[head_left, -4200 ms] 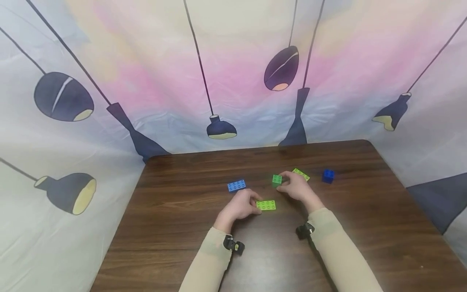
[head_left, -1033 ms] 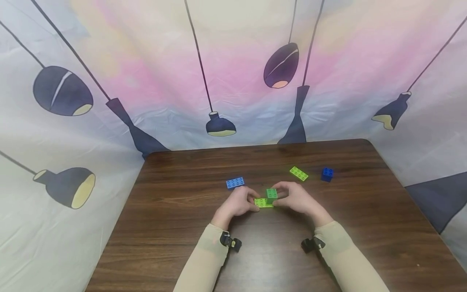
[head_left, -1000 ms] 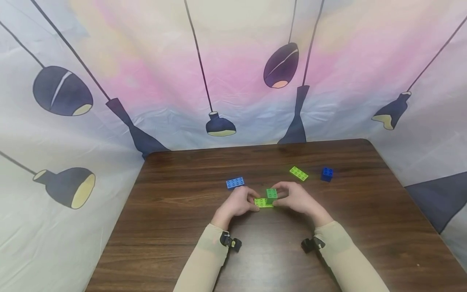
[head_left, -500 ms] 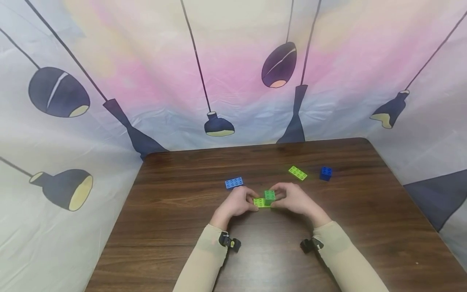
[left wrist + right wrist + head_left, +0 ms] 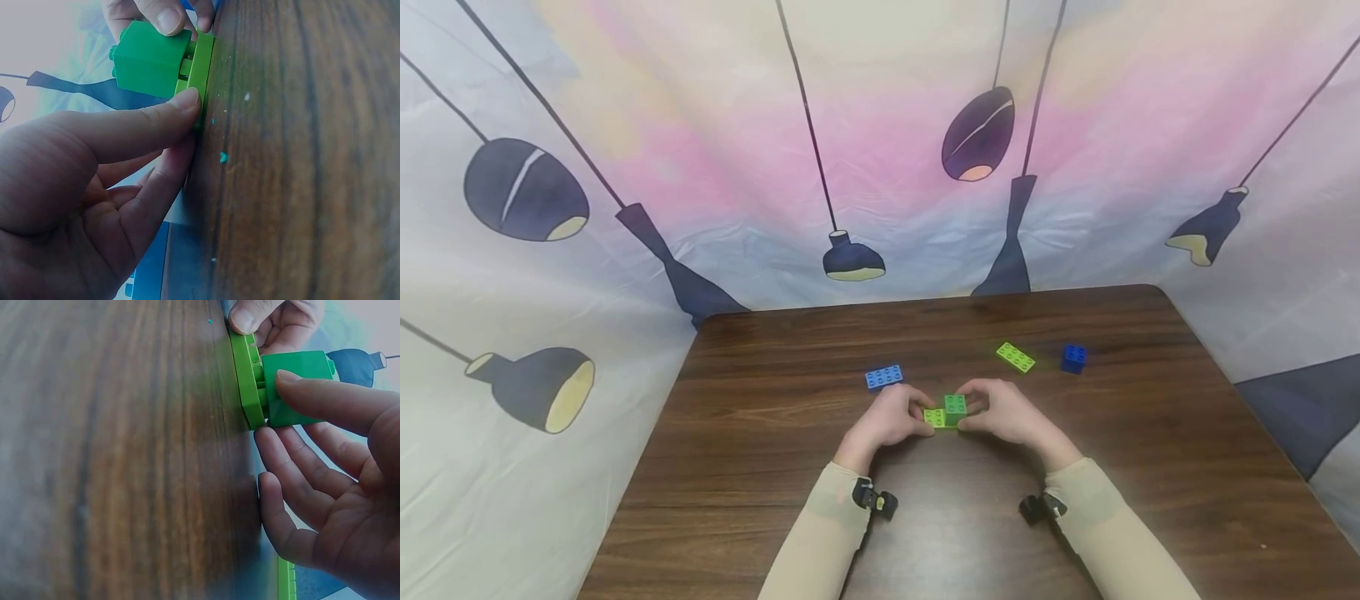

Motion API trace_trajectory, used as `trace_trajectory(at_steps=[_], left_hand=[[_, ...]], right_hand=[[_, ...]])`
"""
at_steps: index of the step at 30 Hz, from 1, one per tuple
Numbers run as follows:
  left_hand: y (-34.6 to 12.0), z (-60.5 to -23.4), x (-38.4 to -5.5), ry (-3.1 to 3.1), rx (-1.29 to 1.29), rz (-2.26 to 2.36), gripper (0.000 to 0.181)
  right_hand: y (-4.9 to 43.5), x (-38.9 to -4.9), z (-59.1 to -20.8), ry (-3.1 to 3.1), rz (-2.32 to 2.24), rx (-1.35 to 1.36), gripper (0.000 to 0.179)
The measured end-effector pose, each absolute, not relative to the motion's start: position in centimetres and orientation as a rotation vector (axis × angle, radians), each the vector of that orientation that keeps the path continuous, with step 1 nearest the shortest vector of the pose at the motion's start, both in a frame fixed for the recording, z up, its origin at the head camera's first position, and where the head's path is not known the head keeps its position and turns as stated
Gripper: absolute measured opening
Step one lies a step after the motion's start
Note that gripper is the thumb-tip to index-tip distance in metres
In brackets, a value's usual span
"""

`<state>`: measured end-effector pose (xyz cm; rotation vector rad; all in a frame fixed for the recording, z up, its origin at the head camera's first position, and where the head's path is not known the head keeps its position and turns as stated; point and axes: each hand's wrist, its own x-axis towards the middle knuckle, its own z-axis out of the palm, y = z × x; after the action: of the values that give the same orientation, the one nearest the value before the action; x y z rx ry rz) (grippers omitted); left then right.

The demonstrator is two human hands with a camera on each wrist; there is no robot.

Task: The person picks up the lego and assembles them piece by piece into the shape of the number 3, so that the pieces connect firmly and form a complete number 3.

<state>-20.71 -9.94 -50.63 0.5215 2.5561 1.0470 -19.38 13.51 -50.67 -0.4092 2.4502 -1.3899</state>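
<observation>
My left hand (image 5: 891, 417) pinches the left end of a flat lime-green building brick (image 5: 934, 417) that lies on the table, thumb on its near side. My right hand (image 5: 1006, 412) holds a square green building brick (image 5: 955, 408) between thumb and fingers, over the lime brick's right half. In the left wrist view the green brick (image 5: 153, 59) sits right at the lime brick's studs, some of which still show between the two. The right wrist view shows the right thumb (image 5: 312, 394) along the green brick's side and the fingers behind it.
A flat blue brick (image 5: 883, 377) lies just beyond the left hand. Farther back on the right are a second flat lime-green brick (image 5: 1015, 357) and a dark blue square brick (image 5: 1073, 359). The wooden table (image 5: 760, 467) meets a printed cloth backdrop (image 5: 722, 208).
The right hand has brought the green brick from the back toward the left hand and lowered it over the lime brick's right end. The left hand keeps its pinch.
</observation>
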Motion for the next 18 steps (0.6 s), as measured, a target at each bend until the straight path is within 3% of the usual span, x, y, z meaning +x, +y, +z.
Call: trace_trajectory(at_steps=[18], left_hand=[[-10.02,-50.55,-20.68,2.563,0.534,1.041,0.036]], right_hand=[[13.54,-19.41,-50.67,2.505,-1.322,-0.405,0.036]])
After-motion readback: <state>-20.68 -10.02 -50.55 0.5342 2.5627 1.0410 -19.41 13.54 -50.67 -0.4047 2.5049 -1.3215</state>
